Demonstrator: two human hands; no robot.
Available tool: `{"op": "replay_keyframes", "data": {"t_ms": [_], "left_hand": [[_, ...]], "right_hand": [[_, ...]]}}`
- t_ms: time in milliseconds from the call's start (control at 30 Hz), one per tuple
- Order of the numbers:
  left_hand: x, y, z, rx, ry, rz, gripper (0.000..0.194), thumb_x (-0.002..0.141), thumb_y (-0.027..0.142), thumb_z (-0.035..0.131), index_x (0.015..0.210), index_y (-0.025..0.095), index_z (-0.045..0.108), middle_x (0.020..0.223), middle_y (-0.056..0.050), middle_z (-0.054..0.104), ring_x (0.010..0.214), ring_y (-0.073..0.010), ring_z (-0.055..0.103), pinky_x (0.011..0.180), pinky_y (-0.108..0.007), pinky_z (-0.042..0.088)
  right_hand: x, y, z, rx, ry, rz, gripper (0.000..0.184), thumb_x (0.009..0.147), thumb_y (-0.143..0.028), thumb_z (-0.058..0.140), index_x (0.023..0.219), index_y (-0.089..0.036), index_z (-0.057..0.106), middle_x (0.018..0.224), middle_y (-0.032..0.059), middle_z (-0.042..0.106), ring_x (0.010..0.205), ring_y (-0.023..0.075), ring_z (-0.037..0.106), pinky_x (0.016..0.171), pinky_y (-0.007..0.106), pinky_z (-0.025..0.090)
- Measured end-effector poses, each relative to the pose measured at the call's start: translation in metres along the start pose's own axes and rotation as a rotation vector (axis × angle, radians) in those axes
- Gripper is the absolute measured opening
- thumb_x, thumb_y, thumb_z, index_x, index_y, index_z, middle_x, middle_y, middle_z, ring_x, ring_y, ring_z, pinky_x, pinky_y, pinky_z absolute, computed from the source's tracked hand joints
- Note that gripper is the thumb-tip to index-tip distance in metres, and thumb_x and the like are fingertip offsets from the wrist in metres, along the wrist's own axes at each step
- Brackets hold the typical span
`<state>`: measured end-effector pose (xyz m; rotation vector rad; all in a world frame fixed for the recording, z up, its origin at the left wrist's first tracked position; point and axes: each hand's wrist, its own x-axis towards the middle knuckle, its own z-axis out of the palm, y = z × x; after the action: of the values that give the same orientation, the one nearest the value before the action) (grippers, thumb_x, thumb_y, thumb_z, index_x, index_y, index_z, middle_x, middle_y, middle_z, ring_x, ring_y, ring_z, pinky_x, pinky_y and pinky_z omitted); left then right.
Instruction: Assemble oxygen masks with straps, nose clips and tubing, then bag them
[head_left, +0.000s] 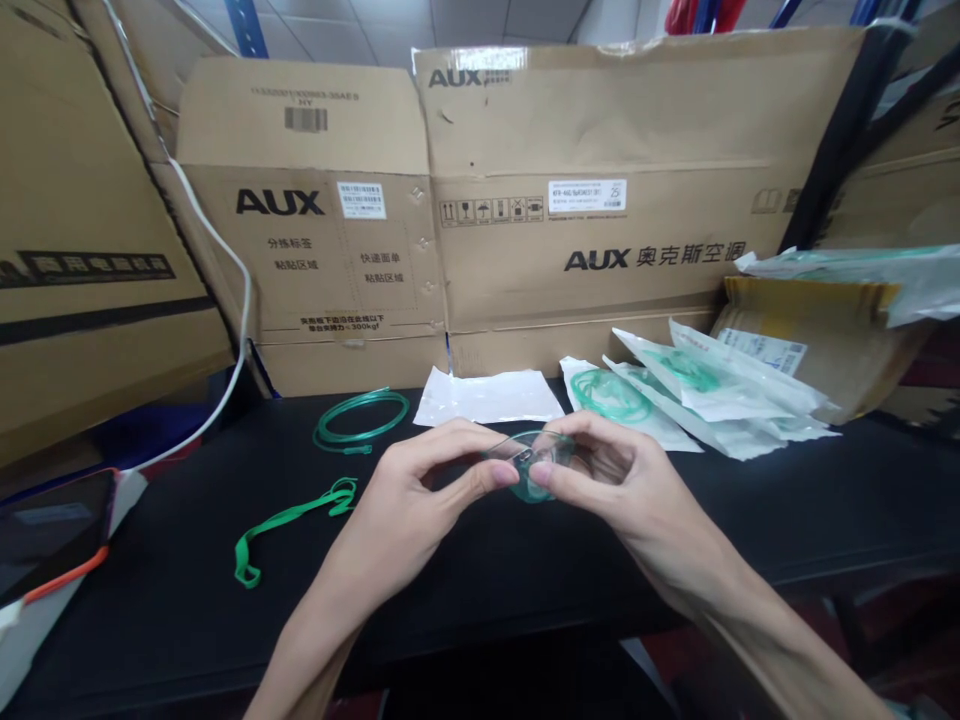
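1. The mask (534, 486) is up in front of the person, between the two hands and above the near part of the black table (480, 590).
2. The left hand (429, 468) pinches its left side, thumb on the near face and fingers behind; the right hand (611, 462) pinches the right side in the same way, so both grips are closed on it. The thumb tips come near each other at its middle.
3. The work looks partway along: the mask is out in the hands, and the green strap (281, 520) and the coiled tube (360, 420) lie loose on the table, out of any packet.
4. Neither is joined to the mask, so fitting these parts seems not yet done. What the thumbs are working on at the centre is too small to tell.
5. Several white packets (731, 395) with green contents lie in a pile to the right and look unused; a white sheet (487, 400) lies flat beyond the hands.
6. The mask's rounded lower edge points down and toward the person. Its visible part spreads from hand to hand, but the fingers cover both sides, so I cannot tell its long axis or which way its narrow end points.
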<state>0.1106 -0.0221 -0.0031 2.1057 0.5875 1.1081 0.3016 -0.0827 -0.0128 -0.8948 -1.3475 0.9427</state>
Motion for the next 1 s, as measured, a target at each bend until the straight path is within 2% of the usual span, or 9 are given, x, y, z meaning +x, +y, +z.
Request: {"op": "replay_keyframes", "data": {"t_ms": [233,400,567,1000], "left_hand": [[-0.0004,-0.0006,0.0020,-0.015,0.012,-0.007,0.007,0.091,0.029,0.071,0.093,0.027,0.077,0.094,0.003,0.074,0.088,-0.0139,0.065,0.080,-0.021,0.048],[0.0002,-0.0004,0.0041,-0.021,0.037,-0.005,0.007,0.090,0.027,0.071,0.090,0.024,0.076,0.092,0.002,0.073,0.086,-0.0144,0.064,0.079,-0.022,0.048],[0.0015,-0.0005,0.0059,-0.041,0.057,-0.012,0.005,0.090,0.026,0.071,0.088,0.023,0.075,0.088,0.003,0.071,0.084,-0.0132,0.063,0.076,-0.021,0.047],[0.0008,0.0020,0.0062,-0.015,0.050,-0.021,0.007,0.090,0.027,0.071,0.085,0.023,0.075,0.087,0.003,0.071,0.083,-0.0126,0.062,0.076,-0.020,0.047]], "right_hand": [[-0.0009,0.0002,0.0021,-0.012,0.036,-0.030,0.010,0.081,-0.024,0.079,0.087,-0.024,0.071,0.085,-0.0046,0.068,0.080,0.0107,0.060,0.073,0.023,0.047],[-0.0008,-0.0010,0.0027,-0.021,0.068,-0.048,0.012,0.078,-0.024,0.080,0.086,-0.023,0.071,0.084,-0.0024,0.068,0.080,0.0141,0.062,0.075,0.028,0.049],[-0.0024,-0.0023,0.0038,-0.063,0.091,-0.067,0.007,0.080,-0.021,0.077,0.084,-0.023,0.072,0.082,-0.0016,0.068,0.078,0.0155,0.061,0.075,0.030,0.048],[-0.0015,-0.0065,0.0002,-0.110,0.054,-0.080,0.006,0.079,-0.018,0.077,0.079,-0.022,0.073,0.077,-0.0027,0.067,0.073,0.0139,0.060,0.073,0.029,0.049]]}}
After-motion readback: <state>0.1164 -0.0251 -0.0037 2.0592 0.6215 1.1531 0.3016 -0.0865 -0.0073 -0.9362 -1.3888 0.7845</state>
